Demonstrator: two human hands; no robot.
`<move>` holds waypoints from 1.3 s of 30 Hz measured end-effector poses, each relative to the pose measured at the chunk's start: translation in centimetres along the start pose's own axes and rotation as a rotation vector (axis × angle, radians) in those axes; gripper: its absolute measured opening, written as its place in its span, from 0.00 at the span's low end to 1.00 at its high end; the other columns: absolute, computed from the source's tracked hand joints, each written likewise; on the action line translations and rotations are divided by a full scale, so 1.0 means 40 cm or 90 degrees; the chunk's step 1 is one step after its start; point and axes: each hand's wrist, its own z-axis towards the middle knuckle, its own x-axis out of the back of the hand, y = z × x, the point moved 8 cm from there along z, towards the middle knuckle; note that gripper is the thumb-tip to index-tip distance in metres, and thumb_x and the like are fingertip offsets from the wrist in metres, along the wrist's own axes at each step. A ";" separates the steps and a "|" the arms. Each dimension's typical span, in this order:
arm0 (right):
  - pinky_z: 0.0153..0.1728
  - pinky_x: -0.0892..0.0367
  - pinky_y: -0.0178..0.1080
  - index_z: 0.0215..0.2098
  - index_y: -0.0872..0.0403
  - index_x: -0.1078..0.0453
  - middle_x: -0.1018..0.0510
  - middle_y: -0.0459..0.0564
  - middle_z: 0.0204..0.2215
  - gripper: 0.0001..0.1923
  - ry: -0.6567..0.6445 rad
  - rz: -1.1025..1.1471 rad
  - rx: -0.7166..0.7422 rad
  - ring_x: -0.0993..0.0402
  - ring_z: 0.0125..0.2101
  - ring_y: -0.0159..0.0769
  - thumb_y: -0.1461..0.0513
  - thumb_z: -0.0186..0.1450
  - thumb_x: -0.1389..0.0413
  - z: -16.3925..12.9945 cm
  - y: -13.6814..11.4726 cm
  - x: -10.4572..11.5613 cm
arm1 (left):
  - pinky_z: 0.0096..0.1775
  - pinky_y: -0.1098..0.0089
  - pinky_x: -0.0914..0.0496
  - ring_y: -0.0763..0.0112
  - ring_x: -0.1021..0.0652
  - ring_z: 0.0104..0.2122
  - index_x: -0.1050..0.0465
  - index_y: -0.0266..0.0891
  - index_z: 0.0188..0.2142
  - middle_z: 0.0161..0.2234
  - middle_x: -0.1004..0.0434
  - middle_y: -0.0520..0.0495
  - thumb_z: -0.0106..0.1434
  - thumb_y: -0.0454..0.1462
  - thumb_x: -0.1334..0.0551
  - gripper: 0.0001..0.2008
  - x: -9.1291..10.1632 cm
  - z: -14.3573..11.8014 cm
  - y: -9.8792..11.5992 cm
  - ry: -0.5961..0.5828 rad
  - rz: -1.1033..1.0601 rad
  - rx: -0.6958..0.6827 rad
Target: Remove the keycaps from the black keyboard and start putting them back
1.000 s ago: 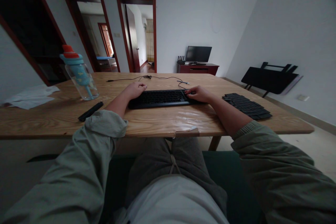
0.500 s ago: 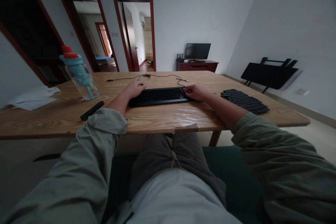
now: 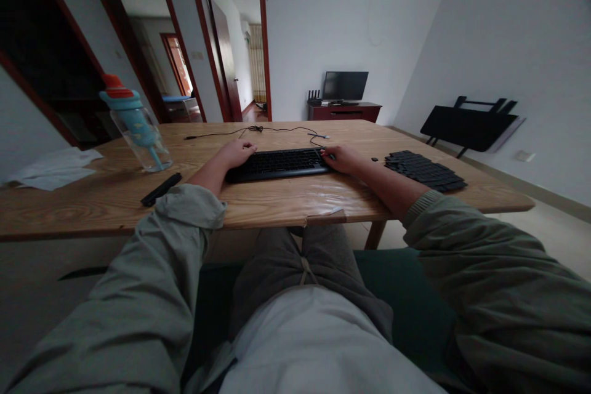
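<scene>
A black keyboard (image 3: pixel 281 164) lies flat on the wooden table in front of me. My left hand (image 3: pixel 237 153) is curled around its left end, the thumb along the top edge. At the right end of the keys, my right hand (image 3: pixel 340 158) has its fingers drawn together against the board. Whatever the right fingertips pinch, if anything, is hidden. One loose keycap (image 3: pixel 374 159) sits just right of that hand. Beyond it, many black keycaps (image 3: pixel 425 171) are laid close together in rows.
A thin black cable (image 3: pixel 277 130) runs behind the keyboard. Left on the table (image 3: pixel 277 203) stand a clear bottle (image 3: pixel 143 135) with a blue and red top, white tissues (image 3: pixel 55 167) and a slim black object (image 3: pixel 161 189). A thin blue-and-white item (image 3: pixel 319 135) lies near the cable.
The whole scene sits slightly higher and further left as my head shifts. Both hands stay at the keyboard's ends. The loose keycap shows more clearly beside my right forearm.
</scene>
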 end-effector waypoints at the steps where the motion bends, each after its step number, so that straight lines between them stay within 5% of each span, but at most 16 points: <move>1: 0.43 0.34 0.39 0.47 0.52 0.21 0.17 0.56 0.42 0.17 0.003 -0.005 0.005 0.22 0.40 0.43 0.55 0.68 0.47 -0.001 -0.002 0.000 | 0.48 0.65 0.31 0.57 0.21 0.46 0.19 0.37 0.47 0.46 0.17 0.39 0.67 0.47 0.45 0.22 -0.001 0.000 0.001 0.000 0.002 0.002; 16: 0.51 0.32 0.41 0.50 0.51 0.23 0.18 0.52 0.48 0.18 0.027 0.098 -0.026 0.23 0.47 0.42 0.61 0.63 0.43 -0.006 0.034 0.003 | 0.47 0.64 0.30 0.56 0.20 0.45 0.18 0.38 0.45 0.46 0.17 0.38 0.66 0.46 0.45 0.21 0.010 -0.007 0.020 -0.006 -0.002 -0.015; 22: 0.52 0.31 0.44 0.53 0.50 0.23 0.18 0.53 0.49 0.20 0.023 0.069 -0.019 0.22 0.48 0.46 0.57 0.65 0.44 -0.009 0.021 0.003 | 0.47 0.63 0.30 0.55 0.20 0.44 0.19 0.37 0.46 0.45 0.17 0.37 0.67 0.46 0.45 0.21 0.011 -0.002 0.008 -0.001 -0.009 -0.020; 31: 0.59 0.36 0.45 0.62 0.53 0.29 0.25 0.55 0.58 0.26 -0.002 -0.080 0.127 0.26 0.56 0.47 0.53 0.70 0.51 -0.041 -0.055 0.010 | 0.47 0.65 0.31 0.57 0.20 0.43 0.18 0.35 0.45 0.45 0.17 0.37 0.67 0.46 0.45 0.22 0.012 -0.004 0.010 -0.003 0.003 -0.026; 39: 0.59 0.35 0.45 0.65 0.55 0.34 0.27 0.55 0.61 0.31 -0.006 -0.149 0.116 0.27 0.57 0.47 0.50 0.71 0.56 -0.043 -0.058 -0.007 | 0.41 0.65 0.32 0.59 0.21 0.39 0.17 0.38 0.42 0.42 0.16 0.39 0.67 0.47 0.45 0.21 0.007 -0.009 0.013 -0.016 0.033 -0.016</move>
